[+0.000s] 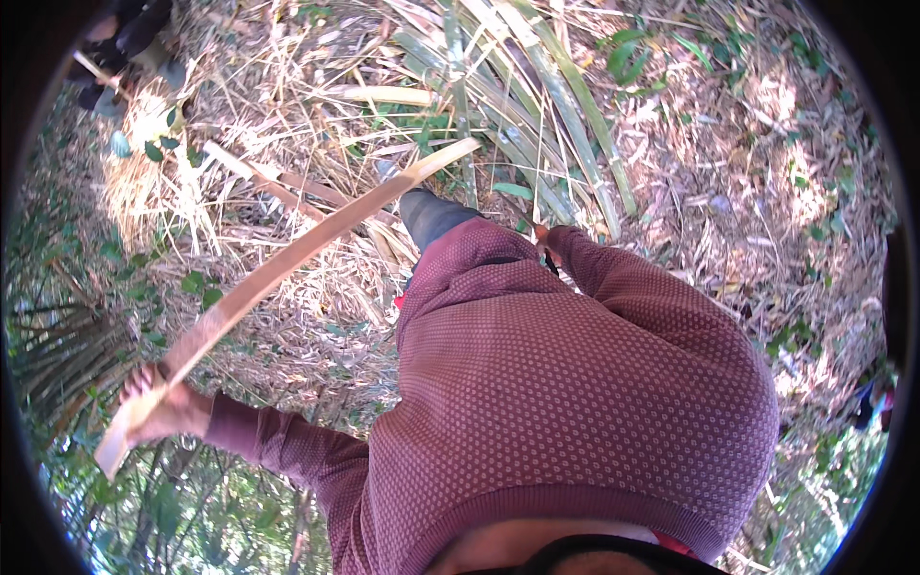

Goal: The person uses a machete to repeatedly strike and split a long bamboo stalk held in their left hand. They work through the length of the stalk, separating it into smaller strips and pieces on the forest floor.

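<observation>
Out to the left, my left hand [168, 410] is closed around a long, flat split bamboo strip [307, 243]. The strip is brown on its broad face with a pale edge. It slants up and right from the hand, and its far end passes above my dark boot [436, 218]. Close to my body on the right, my right hand [545, 237] shows only in part past the maroon sleeve. Its fingers look curled around something thin and dark, too hidden to name.
Several green split bamboo lengths [546, 105] lie on the ground ahead. Shorter pieces [278, 187] lie left of the boot, among dry leaves and shavings. Another person [134, 48] is at the far left. Leafy plants [57, 335] stand at the left edge.
</observation>
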A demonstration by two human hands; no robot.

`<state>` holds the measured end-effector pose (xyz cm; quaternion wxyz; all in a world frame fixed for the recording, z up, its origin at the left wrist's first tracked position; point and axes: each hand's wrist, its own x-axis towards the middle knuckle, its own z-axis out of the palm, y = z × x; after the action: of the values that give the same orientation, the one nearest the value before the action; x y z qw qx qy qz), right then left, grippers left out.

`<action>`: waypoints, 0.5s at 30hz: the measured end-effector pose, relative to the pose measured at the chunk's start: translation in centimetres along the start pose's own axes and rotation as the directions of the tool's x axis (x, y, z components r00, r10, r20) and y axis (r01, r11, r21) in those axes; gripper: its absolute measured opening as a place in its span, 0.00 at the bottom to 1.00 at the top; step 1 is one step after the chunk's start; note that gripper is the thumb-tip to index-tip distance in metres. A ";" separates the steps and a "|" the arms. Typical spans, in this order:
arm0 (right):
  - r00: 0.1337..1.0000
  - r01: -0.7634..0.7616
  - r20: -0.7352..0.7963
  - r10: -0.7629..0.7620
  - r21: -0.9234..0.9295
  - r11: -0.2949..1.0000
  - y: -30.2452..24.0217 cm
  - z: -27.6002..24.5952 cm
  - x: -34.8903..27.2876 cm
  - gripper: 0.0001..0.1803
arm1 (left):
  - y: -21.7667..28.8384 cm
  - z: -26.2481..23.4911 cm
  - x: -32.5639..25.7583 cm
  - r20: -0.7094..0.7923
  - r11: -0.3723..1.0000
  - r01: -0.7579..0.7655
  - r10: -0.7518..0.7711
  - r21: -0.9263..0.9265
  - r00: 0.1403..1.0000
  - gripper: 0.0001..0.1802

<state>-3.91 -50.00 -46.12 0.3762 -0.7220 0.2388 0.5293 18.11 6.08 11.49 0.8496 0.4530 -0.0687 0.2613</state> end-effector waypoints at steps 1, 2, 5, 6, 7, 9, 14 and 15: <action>1.000 -0.027 -0.009 0.027 -0.010 1.000 0.3 0.3 -2.3 0.20 | -2.5 1.5 0.0 0.084 0.993 0.058 -0.049 -0.105 0.995 0.41; 0.999 -0.049 -0.014 0.049 -0.001 0.999 0.9 0.8 -4.2 0.19 | -4.7 3.1 0.0 0.156 0.979 0.137 -0.113 -0.151 0.981 0.37; 0.993 -0.099 -0.049 0.103 0.071 0.993 3.3 3.3 -7.5 0.19 | -12.8 10.1 -0.8 0.279 0.872 0.383 -0.304 -0.303 0.911 0.23; 0.991 -0.112 -0.062 0.117 0.091 0.990 3.9 4.1 -8.1 0.19 | -15.2 12.7 -1.0 0.269 0.858 0.412 -0.337 -0.306 0.902 0.18; 0.989 -0.117 -0.076 0.125 0.098 0.988 4.4 4.5 -8.9 0.19 | -17.9 15.4 -1.6 0.444 0.767 0.518 -0.340 -0.380 0.829 0.19; 0.985 -0.122 -0.105 0.134 0.118 0.985 5.4 5.1 -10.0 0.18 | -24.5 18.9 -1.1 0.448 0.802 0.435 -0.238 -0.409 0.862 0.24; 0.974 -0.105 -0.181 0.137 0.172 0.979 7.3 6.2 -11.6 0.17 | -33.9 34.2 -6.8 0.478 0.858 0.282 -0.481 0.429 0.735 0.45; 0.972 -0.091 -0.201 0.124 0.165 0.982 7.1 6.0 -11.6 0.17 | -35.0 36.5 -7.5 0.576 0.833 0.210 -0.514 0.512 0.635 0.48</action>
<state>-16.49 -50.17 -38.14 0.3745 -0.7285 0.3564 0.4495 33.85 -42.02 4.31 0.6844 0.6838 -0.2324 -0.0999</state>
